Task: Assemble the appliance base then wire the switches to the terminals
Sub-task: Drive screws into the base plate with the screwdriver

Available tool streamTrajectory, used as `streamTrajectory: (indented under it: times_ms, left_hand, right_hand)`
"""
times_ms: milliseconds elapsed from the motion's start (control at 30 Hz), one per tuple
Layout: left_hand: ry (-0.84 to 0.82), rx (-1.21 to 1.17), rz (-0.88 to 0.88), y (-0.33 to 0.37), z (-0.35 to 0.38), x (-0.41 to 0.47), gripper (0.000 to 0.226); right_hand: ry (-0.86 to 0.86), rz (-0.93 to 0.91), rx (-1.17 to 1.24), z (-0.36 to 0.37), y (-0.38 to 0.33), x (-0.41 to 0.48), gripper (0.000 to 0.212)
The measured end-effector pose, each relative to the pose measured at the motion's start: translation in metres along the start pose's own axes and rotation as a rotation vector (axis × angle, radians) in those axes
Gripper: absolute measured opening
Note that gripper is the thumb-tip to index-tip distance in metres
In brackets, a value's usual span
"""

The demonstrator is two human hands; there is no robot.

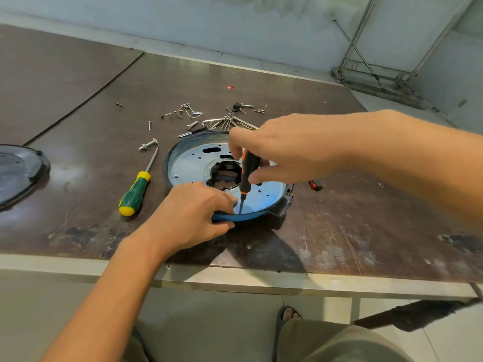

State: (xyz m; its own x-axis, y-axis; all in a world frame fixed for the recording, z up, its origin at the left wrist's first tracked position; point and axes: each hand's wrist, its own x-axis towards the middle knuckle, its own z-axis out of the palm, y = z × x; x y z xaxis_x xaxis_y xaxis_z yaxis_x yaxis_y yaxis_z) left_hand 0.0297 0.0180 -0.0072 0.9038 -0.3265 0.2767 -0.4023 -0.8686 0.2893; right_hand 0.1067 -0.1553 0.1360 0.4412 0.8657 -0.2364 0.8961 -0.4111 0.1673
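1. The base (198, 163) sits on the tabletop (339, 218), near its front edge.
2. A spare screwdriver (136, 192) lies just left of it, with a bolt (147, 145) by its tip.
3. Screws (222, 118) lie scattered behind the base.
4. A disc (18, 173) lies far left, and a connector (316, 184) just right of the base.
5. The left hand (193, 212) grips the base's near rim; the right hand (282, 147) holds a screwdriver (249, 168) upright in the base.

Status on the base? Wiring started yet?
Done, apparently: the metal plate sits inside the blue base. In hand: the right hand holds an orange-black screwdriver tip-down near the plate's front edge while the left hand grips the base rim. Left: loose screws and bolts lie on the table, and no wires show on the plate, so wiring looks unstarted.
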Motion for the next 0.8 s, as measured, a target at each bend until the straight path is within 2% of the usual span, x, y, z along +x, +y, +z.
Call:
streamTrajectory:
  times_ms: [100, 233, 333, 400, 500, 600, 733, 800]
  left_hand:
    - [-0.001, -0.005, 0.010, 0.000, 0.000, -0.001, 0.016]
    - [-0.022, 0.005, 0.010, -0.002, 0.001, -0.001, 0.013]
    - [-0.038, 0.027, 0.003, -0.003, 0.003, 0.000, 0.015]
    - [-0.038, 0.029, 0.003, -0.003, 0.003, 0.000, 0.014]
    - [-0.018, 0.000, -0.001, -0.002, 0.002, 0.000, 0.012]
    - [-0.048, 0.023, 0.001, -0.003, 0.003, 0.001, 0.015]
    - [-0.045, 0.019, -0.001, -0.003, 0.003, 0.001, 0.015]
    - [-0.034, 0.008, -0.003, -0.002, 0.002, 0.001, 0.013]
  right_hand:
    - [0.094, -0.009, -0.032, -0.002, -0.003, -0.002, 0.027]
    - [0.183, 0.029, -0.105, 0.003, -0.010, 0.000, 0.051]
    - [0.177, 0.117, -0.107, 0.004, -0.010, 0.003, 0.055]
    - [0.124, 0.120, -0.097, 0.004, -0.007, 0.002, 0.047]
    - [-0.017, 0.068, 0.056, 0.000, -0.004, -0.001, 0.026]
    - [0.012, 0.041, 0.002, -0.003, -0.001, -0.003, 0.025]
    - [0.097, 0.001, 0.014, 0.002, 0.000, -0.005, 0.051]
    - [0.112, 0.075, 0.082, 0.006, 0.001, -0.005, 0.061]
